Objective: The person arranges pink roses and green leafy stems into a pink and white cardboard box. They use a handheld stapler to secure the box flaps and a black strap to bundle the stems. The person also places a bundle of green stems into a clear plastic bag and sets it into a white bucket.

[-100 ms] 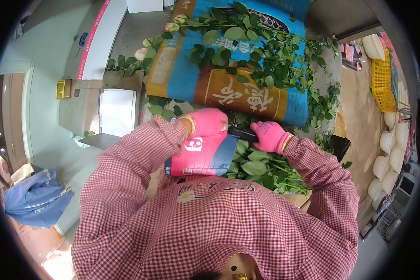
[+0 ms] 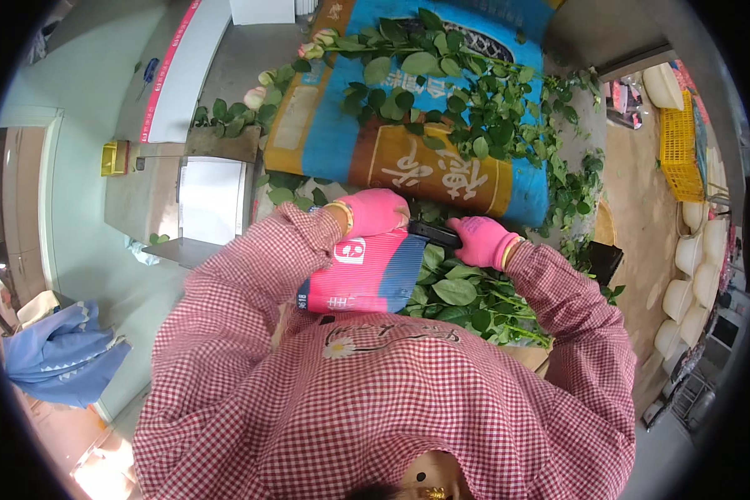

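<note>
My left hand, in a pink glove, is closed on the upper edge of a pink and dark-blue corrugated cardboard wrap. The wrap lies against my chest, around leafy stems that come out on its right side. In my right hand, also gloved in pink, is a black stapler. Its far end meets the wrap's upper right edge, close to my left fingers. Whether its jaws are pressed together I cannot tell. Flower heads inside the wrap are hidden.
Ahead lies a blue and brown printed sack with leafy rose stems across it. Pale pink roses rest at its left. A white stack stands left. Right, on the floor, are a yellow crate and several white basins.
</note>
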Motion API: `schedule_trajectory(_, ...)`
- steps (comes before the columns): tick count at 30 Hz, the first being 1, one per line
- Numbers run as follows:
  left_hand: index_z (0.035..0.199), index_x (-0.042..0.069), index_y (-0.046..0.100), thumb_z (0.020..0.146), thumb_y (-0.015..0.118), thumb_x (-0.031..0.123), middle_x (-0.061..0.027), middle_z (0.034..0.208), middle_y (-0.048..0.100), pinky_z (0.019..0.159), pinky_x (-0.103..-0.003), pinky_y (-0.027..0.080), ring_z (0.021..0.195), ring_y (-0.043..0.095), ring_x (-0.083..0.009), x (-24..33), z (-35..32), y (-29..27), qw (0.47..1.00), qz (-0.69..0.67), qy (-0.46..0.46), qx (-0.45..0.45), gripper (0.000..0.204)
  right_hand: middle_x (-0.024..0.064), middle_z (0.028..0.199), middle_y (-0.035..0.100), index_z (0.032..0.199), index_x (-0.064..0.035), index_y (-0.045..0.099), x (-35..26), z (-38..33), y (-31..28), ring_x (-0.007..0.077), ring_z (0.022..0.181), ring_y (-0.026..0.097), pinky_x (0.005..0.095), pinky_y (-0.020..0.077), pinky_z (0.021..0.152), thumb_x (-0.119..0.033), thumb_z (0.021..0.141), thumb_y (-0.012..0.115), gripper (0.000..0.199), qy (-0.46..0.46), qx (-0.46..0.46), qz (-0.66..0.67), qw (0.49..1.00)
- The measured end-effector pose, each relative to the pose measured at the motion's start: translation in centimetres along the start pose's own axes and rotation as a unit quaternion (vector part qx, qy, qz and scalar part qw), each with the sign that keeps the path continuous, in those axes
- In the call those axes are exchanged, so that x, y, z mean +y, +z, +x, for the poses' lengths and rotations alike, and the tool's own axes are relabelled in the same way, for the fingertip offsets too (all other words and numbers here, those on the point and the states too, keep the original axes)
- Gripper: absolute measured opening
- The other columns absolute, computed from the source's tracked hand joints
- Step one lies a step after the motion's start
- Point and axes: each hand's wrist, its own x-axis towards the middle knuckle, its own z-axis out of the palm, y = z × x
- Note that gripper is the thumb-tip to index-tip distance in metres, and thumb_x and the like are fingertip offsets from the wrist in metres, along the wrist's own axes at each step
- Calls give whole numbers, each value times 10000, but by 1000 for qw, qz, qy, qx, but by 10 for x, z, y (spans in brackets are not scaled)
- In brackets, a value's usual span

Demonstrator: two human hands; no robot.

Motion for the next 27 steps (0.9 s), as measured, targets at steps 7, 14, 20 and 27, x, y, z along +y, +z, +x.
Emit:
schedule_trajectory(7, 1403, -2, 416, 995, 529, 329, -151, 1396, 501, 1034, -380, 405, 1270, 499, -228, 48, -116, 32, 849, -418, 217, 239, 538, 222, 950, 670, 1222, -12, 560, -124, -38, -86, 377, 882, 657, 460, 501, 785, -232, 772, 659, 511, 141, 96, 194, 966)
schedule_trajectory(14, 1327, 7, 460, 887, 582, 313, -104, 1053, 652, 834, -344, 505, 928, 614, -180, 6, -340, -18, 645, -625, 203, 390, 549, 189, 1486, 405, 1475, 63, 301, -314, -108, -107, 294, 1419, 338, 428, 239, 1166, -325, 934, 629, 742, -141, 138, 531, 824)
schedule_trajectory(20, 1182, -55, 584, 805, 745, 326, -101, 949, 672, 808, -335, 499, 862, 608, -174, -239, -507, -96, 744, -195, -216, 602, 559, 131, 808, 692, 1302, 105, 500, -290, -180, -7, 173, 615, 637, 280, 509, 568, -354, 983, 546, 561, 152, 287, 570, 755)
schedule_trajectory(27, 1158, -52, 618, 631, 791, 188, -165, 960, 707, 764, -392, 543, 828, 680, -269, -378, -441, -36, 789, -115, -384, 466, 604, 39, 583, 609, 1035, -10, 671, -178, -212, 108, 120, 419, 504, 227, 402, 447, -424, 1028, 421, 483, 238, 282, 717, 591)
